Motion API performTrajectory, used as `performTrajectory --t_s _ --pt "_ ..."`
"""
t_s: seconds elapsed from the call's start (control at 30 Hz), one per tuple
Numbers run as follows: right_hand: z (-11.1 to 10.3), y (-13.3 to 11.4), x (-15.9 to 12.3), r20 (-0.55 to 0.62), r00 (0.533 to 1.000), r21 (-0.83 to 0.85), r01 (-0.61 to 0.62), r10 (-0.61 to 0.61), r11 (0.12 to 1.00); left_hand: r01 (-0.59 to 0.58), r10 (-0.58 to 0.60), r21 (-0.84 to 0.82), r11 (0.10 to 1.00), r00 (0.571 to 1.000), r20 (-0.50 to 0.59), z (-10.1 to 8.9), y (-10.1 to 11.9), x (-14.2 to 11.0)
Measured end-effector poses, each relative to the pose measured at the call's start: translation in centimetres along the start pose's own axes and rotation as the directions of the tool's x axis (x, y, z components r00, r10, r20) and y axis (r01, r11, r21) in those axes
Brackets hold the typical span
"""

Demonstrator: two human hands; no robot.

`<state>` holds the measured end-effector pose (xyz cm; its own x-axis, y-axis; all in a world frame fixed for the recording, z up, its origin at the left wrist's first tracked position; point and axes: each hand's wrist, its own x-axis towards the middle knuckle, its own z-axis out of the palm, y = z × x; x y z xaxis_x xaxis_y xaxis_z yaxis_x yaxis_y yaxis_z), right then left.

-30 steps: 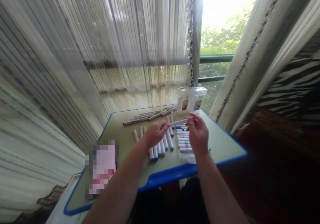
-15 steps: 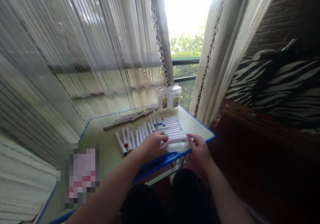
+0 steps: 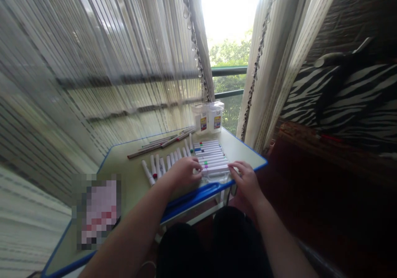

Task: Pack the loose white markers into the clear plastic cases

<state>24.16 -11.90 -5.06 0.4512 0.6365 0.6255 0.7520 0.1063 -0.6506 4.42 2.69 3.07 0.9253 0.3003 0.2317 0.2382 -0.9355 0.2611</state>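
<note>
My left hand point(image 3: 184, 172) and my right hand point(image 3: 246, 179) pinch the two ends of a white marker point(image 3: 215, 169). It lies crosswise at the near end of a row of white markers point(image 3: 211, 154) packed side by side in a clear tray point(image 3: 217, 178). The tray sits near the front right edge of a green table with a blue rim point(image 3: 192, 197). Just left of my left hand, several loose markers point(image 3: 159, 164) with coloured caps lie on the table.
Several pencils point(image 3: 155, 145) lie further back on the table. Two clear plastic containers point(image 3: 207, 117) stand at the far edge by the window. A blurred-out object point(image 3: 96, 212) lies at the near left. Curtains hang behind and on both sides; a zebra-striped surface point(image 3: 341, 100) is at right.
The marker held up in both hands a second ago has come down onto the near end of the row in the tray. The view has swung, so the table sits further left.
</note>
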Motion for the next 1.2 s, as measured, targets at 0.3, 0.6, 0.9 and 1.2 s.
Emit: performTrajectory --t_s 0.3,0.6,0.9,1.2 --pt "-0.2 0.1 -0.3 -0.003 1.000 0.030 -0.029 0.029 0.999 -0.012 0.016 -0.095 0.995 0.999 0.041 0.3 -0.3 0.1" --pt "0.0 0.0 -0.7 -0.006 0.998 0.043 -0.066 0.066 0.997 0.032 -0.027 -0.069 0.997 0.997 0.071 0.1 0.1 -0.2" --pt "-2.2 -0.3 -0.1 -0.006 0.968 0.226 -0.242 0.250 0.944 0.247 -0.200 -0.353 0.903 0.966 0.165 -4.4 -3.0 -3.5" --pt "5.6 -9.2 9.5 0.539 0.820 0.205 0.098 -0.196 0.974 0.940 -0.904 0.029 0.339 0.334 -0.268 -6.0 -12.4 -5.9"
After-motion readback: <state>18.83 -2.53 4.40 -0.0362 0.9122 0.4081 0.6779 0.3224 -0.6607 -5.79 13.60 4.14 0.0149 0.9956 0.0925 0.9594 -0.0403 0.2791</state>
